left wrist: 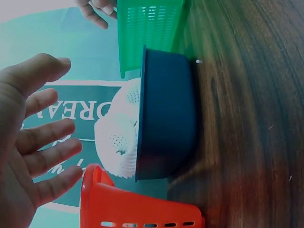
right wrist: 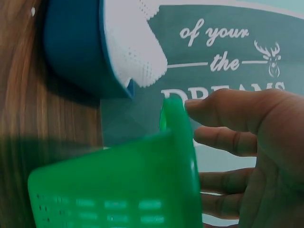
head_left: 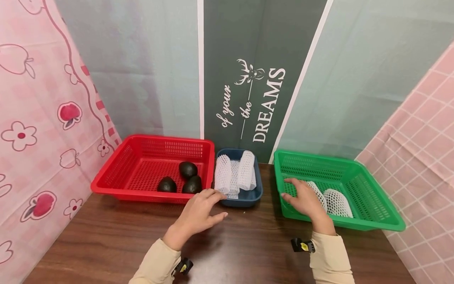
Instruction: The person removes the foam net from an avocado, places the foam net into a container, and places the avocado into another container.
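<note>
My left hand (head_left: 197,213) hovers with spread fingers in front of the gap between the red basket (head_left: 117,188) and the blue bin (head_left: 244,202); it holds nothing. Three dark avocados (head_left: 188,170) lie in the red basket's right half. In the blue bin are several white foam net sleeves (head_left: 245,170), some poking above its rim. Over the left part of the green basket (head_left: 376,189), my right hand (head_left: 306,200) has relaxed fingers and no object in them. Beside it in that basket sit two rounded items in white foam nets (head_left: 337,203); the nets hide what is inside.
All three containers stand in a row on the brown wooden table (head_left: 248,244), close to a grey-green printed backdrop (head_left: 241,39). A pink fruit-patterned cloth (head_left: 35,138) hangs at the left, and a pink checked cloth (head_left: 418,157) at the right.
</note>
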A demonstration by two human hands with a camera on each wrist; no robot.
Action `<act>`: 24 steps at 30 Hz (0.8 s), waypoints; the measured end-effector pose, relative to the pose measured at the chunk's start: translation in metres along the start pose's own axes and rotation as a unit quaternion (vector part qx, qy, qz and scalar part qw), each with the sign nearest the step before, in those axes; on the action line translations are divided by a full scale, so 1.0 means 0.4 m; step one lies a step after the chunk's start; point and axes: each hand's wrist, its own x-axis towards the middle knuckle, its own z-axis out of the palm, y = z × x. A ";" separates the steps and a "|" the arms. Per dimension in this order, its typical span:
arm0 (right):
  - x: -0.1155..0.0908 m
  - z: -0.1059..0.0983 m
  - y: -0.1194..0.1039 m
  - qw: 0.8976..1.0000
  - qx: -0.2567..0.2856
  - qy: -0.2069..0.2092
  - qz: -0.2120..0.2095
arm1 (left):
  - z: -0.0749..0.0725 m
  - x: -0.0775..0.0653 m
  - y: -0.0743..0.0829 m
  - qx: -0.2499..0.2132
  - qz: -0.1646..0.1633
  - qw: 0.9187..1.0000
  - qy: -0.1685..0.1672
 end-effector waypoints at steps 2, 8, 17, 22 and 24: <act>-0.003 -0.003 0.010 1.000 -0.006 -0.002 0.008 | 0.005 0.000 0.005 0.017 -0.006 1.000 -0.002; -0.006 -0.013 0.038 0.999 -0.025 -0.006 0.022 | 0.018 0.001 0.019 0.059 -0.038 0.997 -0.007; -0.008 -0.021 0.067 0.998 -0.031 -0.019 0.042 | 0.036 0.004 0.034 0.064 -0.059 0.995 -0.040; -0.010 -0.023 0.087 0.998 -0.034 -0.020 0.051 | 0.050 0.013 0.047 0.062 -0.066 0.994 -0.053; -0.011 -0.022 0.095 0.998 -0.035 -0.021 0.055 | 0.057 0.016 0.054 0.055 -0.064 0.995 -0.056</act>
